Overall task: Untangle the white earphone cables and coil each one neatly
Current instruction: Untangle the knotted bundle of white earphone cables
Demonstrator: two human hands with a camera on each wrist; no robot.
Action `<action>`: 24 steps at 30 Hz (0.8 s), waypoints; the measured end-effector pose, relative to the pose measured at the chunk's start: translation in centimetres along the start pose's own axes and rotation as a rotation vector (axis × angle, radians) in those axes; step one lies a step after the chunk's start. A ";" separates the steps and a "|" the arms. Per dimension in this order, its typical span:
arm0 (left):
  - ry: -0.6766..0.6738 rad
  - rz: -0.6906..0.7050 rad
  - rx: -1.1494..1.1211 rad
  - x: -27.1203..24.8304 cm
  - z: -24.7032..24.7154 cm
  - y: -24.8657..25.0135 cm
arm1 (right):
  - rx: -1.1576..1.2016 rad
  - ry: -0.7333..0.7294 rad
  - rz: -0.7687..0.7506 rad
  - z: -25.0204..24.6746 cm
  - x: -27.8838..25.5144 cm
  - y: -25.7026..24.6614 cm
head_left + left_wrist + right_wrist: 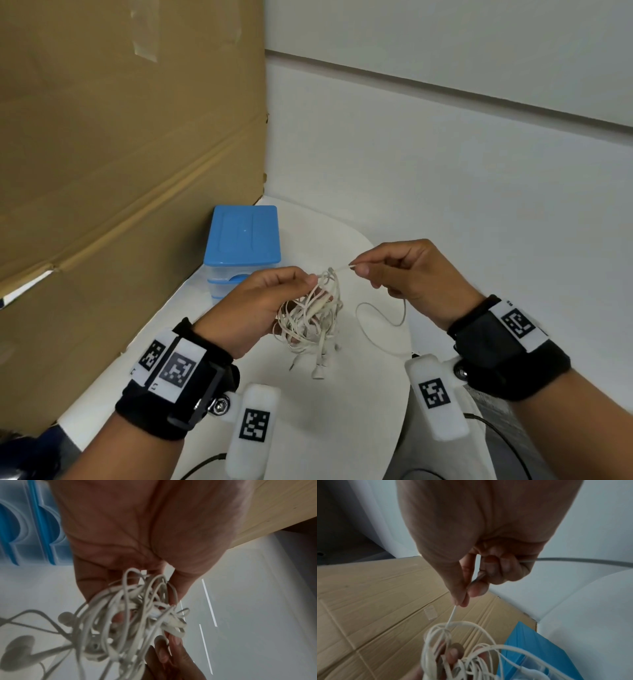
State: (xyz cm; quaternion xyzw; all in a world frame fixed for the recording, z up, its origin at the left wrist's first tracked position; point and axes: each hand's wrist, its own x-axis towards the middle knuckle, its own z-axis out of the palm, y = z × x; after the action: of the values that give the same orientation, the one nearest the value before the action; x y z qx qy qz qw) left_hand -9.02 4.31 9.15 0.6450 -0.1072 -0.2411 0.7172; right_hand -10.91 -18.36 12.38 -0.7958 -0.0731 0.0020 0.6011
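Note:
A tangled bundle of white earphone cables [313, 317] hangs above the white table [318, 418], earbuds [319, 371] dangling at its bottom. My left hand [274, 294] grips the bundle [130, 618] from the left, fingers curled round it. My right hand [359, 269] pinches one strand [340, 268] between thumb and forefinger, drawn taut from the top of the bundle; the right wrist view shows this strand [451, 616] running from the pinch [464, 599] down into the tangle [462, 655]. A loose cable loop [380, 318] trails from the right hand down onto the table.
A blue-lidded plastic drawer box [243, 240] stands just behind the left hand. A large cardboard box [130, 154] walls off the left side. A white wall [462, 171] lies behind and right. Black wires [503, 442] run near the table's front edge.

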 end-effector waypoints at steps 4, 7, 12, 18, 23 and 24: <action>0.001 -0.004 0.027 0.0 0.3 0.0 | -0.056 -0.083 0.000 0.7 -0.4 -0.4; 0.014 -0.030 0.074 0.1 0.6 -0.1 | -0.112 -0.127 0.003 1.3 -0.6 -0.7; 0.037 -0.036 0.165 0.1 1.4 -0.2 | -0.208 -0.106 -0.023 2.4 -0.8 -1.1; 0.094 -0.014 0.174 0.1 1.6 -0.3 | -0.255 -0.056 -0.013 3.2 -1.2 -0.5; 0.085 0.024 0.161 0.2 2.0 -0.5 | -0.169 -0.035 -0.028 4.1 -1.5 -0.8; 0.070 0.040 0.160 0.2 2.1 -0.5 | -0.170 -0.048 -0.026 4.3 -1.6 -0.9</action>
State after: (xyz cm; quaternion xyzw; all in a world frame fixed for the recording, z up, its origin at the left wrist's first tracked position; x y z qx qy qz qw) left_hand -9.91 2.34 8.91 0.7060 -0.1142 -0.1947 0.6713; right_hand -12.96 -14.14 11.92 -0.8428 -0.0975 0.0070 0.5293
